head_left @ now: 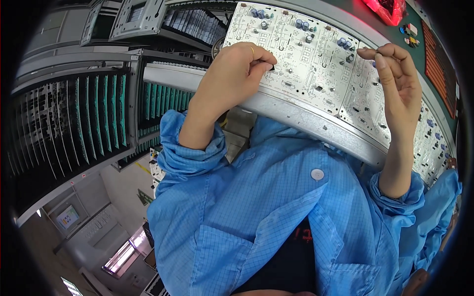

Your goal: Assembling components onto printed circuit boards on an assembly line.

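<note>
My left hand [236, 74] rests over the left part of a white circuit board [291, 52]. Its thumb and index finger pinch a small black electronic component [272, 68] close to the board's surface. Over a second white circuit board [359, 93] hovers my right hand [401, 81], palm partly turned up. Its fingers curl toward the thumb, and whatever lies between them is too small to make out. Blue cylindrical capacitors [302, 24] and other small parts stand on the boards.
A metal rail [306, 120] runs along the boards' near edge. Slotted racks of upright boards [101, 111] stand at left. Beyond the boards are a red plastic bag [390, 11] and loose small parts [410, 34]. Another person's blue sleeve [434, 214] shows at lower right.
</note>
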Demonstrator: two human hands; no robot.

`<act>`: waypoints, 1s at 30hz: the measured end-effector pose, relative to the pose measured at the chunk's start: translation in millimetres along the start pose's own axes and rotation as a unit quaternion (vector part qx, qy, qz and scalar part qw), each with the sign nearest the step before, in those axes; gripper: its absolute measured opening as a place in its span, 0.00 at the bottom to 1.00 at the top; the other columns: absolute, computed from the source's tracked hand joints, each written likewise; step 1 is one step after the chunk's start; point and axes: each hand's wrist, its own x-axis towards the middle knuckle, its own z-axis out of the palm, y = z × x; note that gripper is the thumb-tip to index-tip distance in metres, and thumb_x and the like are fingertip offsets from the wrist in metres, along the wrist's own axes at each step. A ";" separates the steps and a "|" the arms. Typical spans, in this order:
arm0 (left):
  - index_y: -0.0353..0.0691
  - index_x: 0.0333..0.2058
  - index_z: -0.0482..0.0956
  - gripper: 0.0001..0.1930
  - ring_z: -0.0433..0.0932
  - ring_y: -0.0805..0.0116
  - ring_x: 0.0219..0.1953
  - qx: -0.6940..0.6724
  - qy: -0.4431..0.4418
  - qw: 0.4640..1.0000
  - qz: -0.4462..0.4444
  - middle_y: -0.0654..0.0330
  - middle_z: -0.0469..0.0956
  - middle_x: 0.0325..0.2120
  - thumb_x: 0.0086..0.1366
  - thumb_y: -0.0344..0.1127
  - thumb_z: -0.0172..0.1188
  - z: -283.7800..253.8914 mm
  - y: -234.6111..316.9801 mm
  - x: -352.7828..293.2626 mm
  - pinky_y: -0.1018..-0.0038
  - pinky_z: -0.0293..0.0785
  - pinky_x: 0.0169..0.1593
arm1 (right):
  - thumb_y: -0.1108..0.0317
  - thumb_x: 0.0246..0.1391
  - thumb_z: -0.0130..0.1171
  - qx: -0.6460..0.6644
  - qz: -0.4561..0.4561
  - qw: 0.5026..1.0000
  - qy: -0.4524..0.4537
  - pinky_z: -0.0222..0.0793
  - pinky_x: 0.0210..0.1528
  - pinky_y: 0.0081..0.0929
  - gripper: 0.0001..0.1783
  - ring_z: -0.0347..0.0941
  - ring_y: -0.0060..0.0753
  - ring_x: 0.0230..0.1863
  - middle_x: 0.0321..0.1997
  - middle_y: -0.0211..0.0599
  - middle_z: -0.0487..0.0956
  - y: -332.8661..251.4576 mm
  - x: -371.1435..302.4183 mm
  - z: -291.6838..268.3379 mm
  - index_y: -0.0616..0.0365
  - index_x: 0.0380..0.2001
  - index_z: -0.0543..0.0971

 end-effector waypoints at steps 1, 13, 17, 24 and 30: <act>0.34 0.34 0.82 0.07 0.79 0.59 0.27 -0.002 0.009 1.000 -0.004 0.51 0.79 0.27 0.57 0.27 0.59 1.4 -1.4 -0.4 0.69 0.74 0.33 | 0.69 0.63 0.52 0.004 0.002 1.000 -0.001 0.61 0.59 0.26 0.12 0.75 0.26 0.49 0.41 0.42 0.83 0.0 0.3 2.1 0.64 0.47 0.71; 0.36 0.34 0.82 0.06 0.78 0.59 0.33 0.049 0.021 0.998 0.032 0.53 0.80 0.29 0.58 0.27 0.59 7.3 -2.1 2.2 0.69 0.73 0.39 | 0.69 0.64 0.52 -0.014 -0.002 1.000 -0.002 0.61 0.57 0.24 0.12 0.74 0.23 0.48 0.41 0.39 0.83 9.9 0.5 1.6 0.62 0.47 0.71; 0.36 0.33 0.81 0.05 0.76 0.54 0.38 0.048 0.019 0.997 0.053 0.52 0.79 0.30 0.58 0.26 0.58 10.0 0.3 2.4 0.64 0.72 0.43 | 0.69 0.63 0.52 -0.007 -0.004 1.000 0.002 0.60 0.57 0.23 0.11 0.74 0.21 0.48 0.40 0.38 0.83 11.0 -1.2 2.3 0.63 0.46 0.72; 0.35 0.33 0.80 0.05 0.75 0.55 0.38 0.066 0.009 0.993 0.101 0.54 0.79 0.30 0.57 0.24 0.58 10.8 0.1 2.7 0.65 0.72 0.44 | 0.68 0.64 0.52 -0.009 0.007 1.000 -0.011 0.60 0.57 0.23 0.12 0.74 0.22 0.48 0.41 0.39 0.83 12.7 -3.1 3.4 0.62 0.47 0.72; 0.36 0.34 0.80 0.06 0.74 0.57 0.38 0.114 0.025 0.979 0.168 0.56 0.77 0.31 0.56 0.23 0.58 12.5 -0.9 -0.9 0.66 0.73 0.43 | 0.68 0.64 0.51 -0.038 0.012 0.999 -0.027 0.61 0.58 0.24 0.13 0.74 0.24 0.49 0.43 0.41 0.82 15.7 -3.6 1.8 0.62 0.48 0.71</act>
